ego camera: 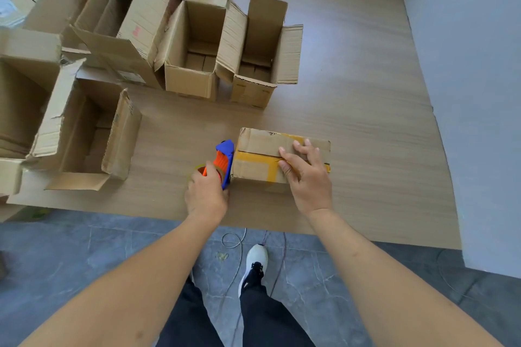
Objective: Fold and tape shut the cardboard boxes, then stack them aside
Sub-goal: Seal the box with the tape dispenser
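Near the front edge of the wooden counter (pixel 366 127), a closed cardboard box (pixel 262 144) is seen lying flat, its flaps folded down and its seam crossed by yellow-brown tape (pixel 255 156). The right hand (pixel 306 177) is laid flat on the box top, the fingers extended and spread over the seam, nothing being gripped by it. A blue and orange tape dispenser (pixel 224 162) is held against the left end of the box; the left hand (pixel 204 193) is curled round its handle in a closed grip, and the roll is partly hidden by the fingers. Behind and to the left, several open boxes (pixel 194 51) are stood on the counter with flaps raised, two of them side by side just beyond the closed box and one larger (pixel 84 127) at the left. Below the counter edge, grey floor tiles (pixel 84 256), dark trousers and a white shoe (pixel 255 262) are visible.
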`<state>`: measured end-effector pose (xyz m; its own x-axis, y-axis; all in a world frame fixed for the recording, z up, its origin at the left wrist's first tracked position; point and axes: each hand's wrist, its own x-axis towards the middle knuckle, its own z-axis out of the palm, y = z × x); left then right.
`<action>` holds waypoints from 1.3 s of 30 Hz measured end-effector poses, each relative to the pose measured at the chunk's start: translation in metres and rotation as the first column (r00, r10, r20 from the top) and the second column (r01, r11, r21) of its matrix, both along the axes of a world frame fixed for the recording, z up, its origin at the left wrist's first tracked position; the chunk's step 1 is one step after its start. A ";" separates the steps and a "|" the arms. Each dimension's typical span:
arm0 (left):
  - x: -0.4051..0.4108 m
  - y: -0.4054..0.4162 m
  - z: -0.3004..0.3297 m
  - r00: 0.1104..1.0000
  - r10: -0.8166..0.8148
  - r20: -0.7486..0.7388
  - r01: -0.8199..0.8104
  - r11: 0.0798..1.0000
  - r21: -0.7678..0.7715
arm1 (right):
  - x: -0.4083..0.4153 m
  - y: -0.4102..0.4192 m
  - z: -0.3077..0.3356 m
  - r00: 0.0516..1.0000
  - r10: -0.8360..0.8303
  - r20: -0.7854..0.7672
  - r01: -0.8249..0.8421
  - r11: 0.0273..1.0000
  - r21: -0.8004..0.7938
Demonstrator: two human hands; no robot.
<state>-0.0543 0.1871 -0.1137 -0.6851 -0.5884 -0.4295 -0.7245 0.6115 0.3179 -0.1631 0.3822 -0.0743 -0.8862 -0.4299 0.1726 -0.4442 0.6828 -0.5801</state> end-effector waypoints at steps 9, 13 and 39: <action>0.002 -0.036 -0.002 0.975 0.039 -0.220 0.002 0.983 0.184 | 0.000 0.000 0.001 1.000 0.002 0.000 -0.002 1.000 -0.007; 0.010 -0.052 0.034 0.845 0.103 -0.524 0.023 0.973 0.229 | 0.005 -0.005 -0.001 1.000 -0.012 0.020 0.013 1.000 -0.023; -0.042 -0.074 0.131 0.509 -0.812 -0.286 0.818 0.559 -0.132 | -0.005 -0.029 0.030 0.785 0.219 0.580 0.132 0.855 -0.501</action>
